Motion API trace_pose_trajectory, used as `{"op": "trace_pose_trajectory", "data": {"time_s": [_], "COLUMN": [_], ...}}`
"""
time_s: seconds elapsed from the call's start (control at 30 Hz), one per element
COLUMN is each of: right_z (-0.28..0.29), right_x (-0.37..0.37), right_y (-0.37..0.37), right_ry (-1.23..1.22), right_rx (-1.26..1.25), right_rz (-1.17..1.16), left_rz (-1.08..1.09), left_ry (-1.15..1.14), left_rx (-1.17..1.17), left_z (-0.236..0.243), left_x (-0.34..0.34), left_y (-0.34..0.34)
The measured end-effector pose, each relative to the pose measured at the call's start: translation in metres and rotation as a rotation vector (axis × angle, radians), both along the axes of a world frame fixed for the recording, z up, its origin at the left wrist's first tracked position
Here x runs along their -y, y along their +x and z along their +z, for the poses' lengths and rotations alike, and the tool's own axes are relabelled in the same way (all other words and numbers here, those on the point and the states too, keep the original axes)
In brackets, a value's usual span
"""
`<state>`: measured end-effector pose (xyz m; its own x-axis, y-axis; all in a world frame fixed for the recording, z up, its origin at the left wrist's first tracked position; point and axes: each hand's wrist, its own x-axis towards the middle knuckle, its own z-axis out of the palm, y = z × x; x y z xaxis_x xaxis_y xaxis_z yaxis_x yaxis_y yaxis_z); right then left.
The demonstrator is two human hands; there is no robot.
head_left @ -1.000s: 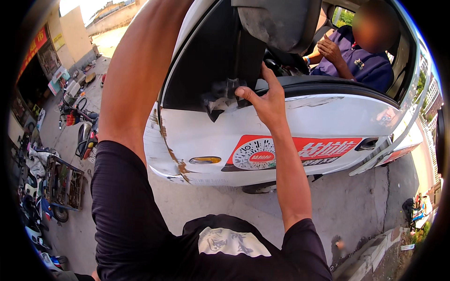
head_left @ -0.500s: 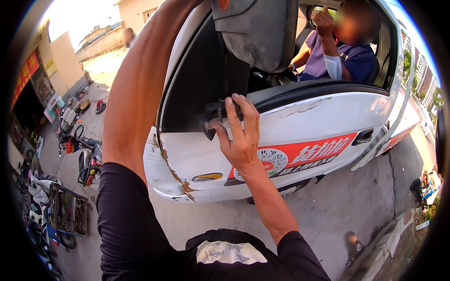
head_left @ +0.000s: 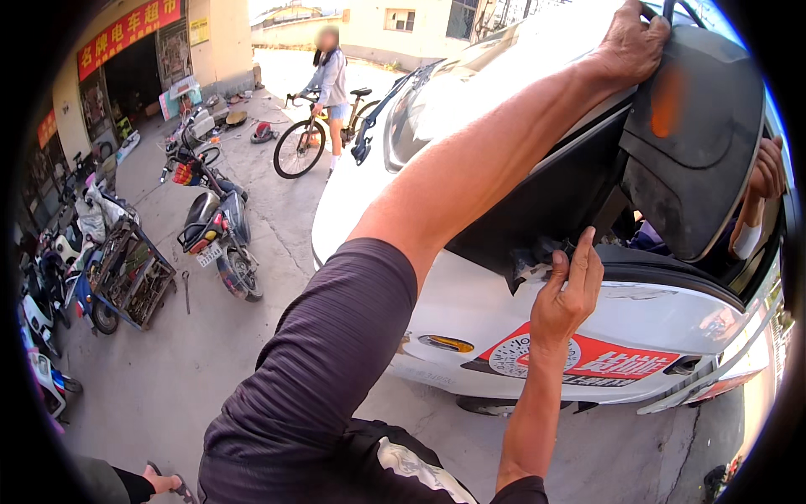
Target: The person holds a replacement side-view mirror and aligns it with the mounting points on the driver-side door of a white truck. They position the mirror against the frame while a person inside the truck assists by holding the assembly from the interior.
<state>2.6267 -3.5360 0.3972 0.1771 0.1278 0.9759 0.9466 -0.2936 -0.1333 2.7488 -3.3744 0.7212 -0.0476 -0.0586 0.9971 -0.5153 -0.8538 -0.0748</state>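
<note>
At the upper right, my left hand (head_left: 631,46) is closed around the top of the black side mirror's mount. The big side mirror (head_left: 701,126), with an orange patch, juts out from the white vehicle's door (head_left: 646,315). Lower down, my right hand (head_left: 564,302) has its fingers pointing up and its thumb against a torn, shiny black trim piece (head_left: 529,262) at the lower corner of the black window panel (head_left: 537,202). Part of that grip is hidden. Below it are a red and white sticker (head_left: 621,357) and an amber side lamp (head_left: 447,343).
Behind the mirror, someone sits in the vehicle, a raised hand (head_left: 766,168) showing. A person stands with a bicycle (head_left: 300,149) near the vehicle's front. A motorcycle (head_left: 220,223) and a metal-framed cart (head_left: 126,273) stand to the left. Someone's sandalled foot (head_left: 168,483) shows at lower left.
My view has swung left, so the vehicle sits further right and the bicycle has come into sight. My right hand stays at the trim, its fingers now straighter. My left hand now shows.
</note>
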Motion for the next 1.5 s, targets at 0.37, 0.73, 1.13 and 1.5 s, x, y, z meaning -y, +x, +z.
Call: {"op": "trace_pose_trajectory", "data": {"time_s": [0.37,0.73,1.13,1.5], "right_z": [0.0,-0.006,0.0,-0.002], "right_x": [0.011,0.009,0.009,0.014], "right_y": [0.008,0.009,0.014,0.016], "right_ry": [0.004,0.042,-0.005,-0.034], "right_rx": [-0.1,-0.163,-0.021,-0.008], "right_rz": [0.041,0.12,0.092,0.077], "left_rz": [0.178,0.561,0.592,0.645], "left_ry": [-0.074,-0.164,-0.221,-0.217], "left_rx": [-0.279,-0.312,-0.301,-0.308], "left_z": [-0.18,-0.29,-0.288,-0.287], "left_x": [-0.01,-0.036,-0.032,-0.028], "left_y": [-0.171,-0.209,-0.209,-0.214]}}
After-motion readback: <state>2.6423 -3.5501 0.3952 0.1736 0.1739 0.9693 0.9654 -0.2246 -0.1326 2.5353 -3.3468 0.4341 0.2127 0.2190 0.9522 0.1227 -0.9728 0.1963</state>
